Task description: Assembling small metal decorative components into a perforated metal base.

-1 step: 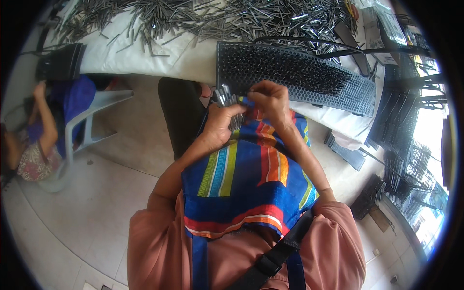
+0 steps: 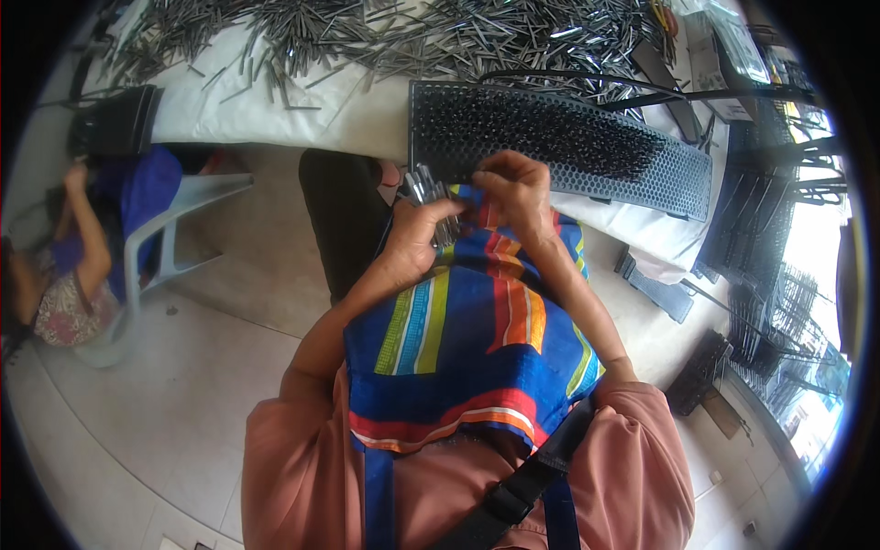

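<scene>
My left hand point(image 2: 411, 240) is closed round a bundle of thin, shiny metal strips point(image 2: 425, 187), which stick up past the thumb above my lap. Just right of it, my right hand point(image 2: 519, 191) is closed with curled fingers and thumb drawn together; whatever is in that pinch is too small or hidden to make out. Beyond both hands lies a long, dark perforated rack point(image 2: 689, 181) at the table's near edge. Many small dark pieces point(image 2: 550, 128) stand packed in its holes, while the holes along its right end show bare.
Loose metal strips point(image 2: 302, 37) are heaped across the far side of the cloth-covered table point(image 2: 367, 115). Black rods point(image 2: 724, 94) reach in over the right end. At left, another person point(image 2: 78, 275) sits by a grey plastic chair point(image 2: 147, 238). Wire racks point(image 2: 770, 312) stand at right.
</scene>
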`<state>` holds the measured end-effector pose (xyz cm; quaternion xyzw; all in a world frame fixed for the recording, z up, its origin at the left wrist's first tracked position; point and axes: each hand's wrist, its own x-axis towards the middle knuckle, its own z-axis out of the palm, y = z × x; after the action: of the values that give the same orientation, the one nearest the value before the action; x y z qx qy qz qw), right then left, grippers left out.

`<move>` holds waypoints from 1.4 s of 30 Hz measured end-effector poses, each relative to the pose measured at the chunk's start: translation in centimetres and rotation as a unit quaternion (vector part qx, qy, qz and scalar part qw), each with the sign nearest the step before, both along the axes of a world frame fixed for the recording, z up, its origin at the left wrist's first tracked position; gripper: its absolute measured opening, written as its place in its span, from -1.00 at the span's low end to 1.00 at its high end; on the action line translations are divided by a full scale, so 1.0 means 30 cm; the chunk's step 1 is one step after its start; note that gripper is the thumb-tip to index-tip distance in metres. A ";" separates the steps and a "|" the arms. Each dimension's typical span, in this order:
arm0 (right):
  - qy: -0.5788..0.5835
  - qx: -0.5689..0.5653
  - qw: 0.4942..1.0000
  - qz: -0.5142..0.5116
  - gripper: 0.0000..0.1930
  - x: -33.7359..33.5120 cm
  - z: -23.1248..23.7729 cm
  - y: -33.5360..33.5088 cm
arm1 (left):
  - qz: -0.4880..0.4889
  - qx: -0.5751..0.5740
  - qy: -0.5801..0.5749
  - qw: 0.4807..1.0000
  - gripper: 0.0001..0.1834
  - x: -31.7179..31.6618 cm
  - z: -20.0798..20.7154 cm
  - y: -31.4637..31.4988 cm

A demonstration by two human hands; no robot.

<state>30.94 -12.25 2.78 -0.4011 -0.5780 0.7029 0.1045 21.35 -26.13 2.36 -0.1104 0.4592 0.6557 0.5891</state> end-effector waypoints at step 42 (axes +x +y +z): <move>0.090 0.256 0.952 -0.144 -0.95 -0.049 -0.024 0.056 | 0.013 -0.048 0.037 0.998 -0.79 0.039 -0.032 0.024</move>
<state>29.47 -10.57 2.06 -0.3752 -0.6624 0.5422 0.3556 22.53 -25.43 1.40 -0.1199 0.5100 0.6443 0.5571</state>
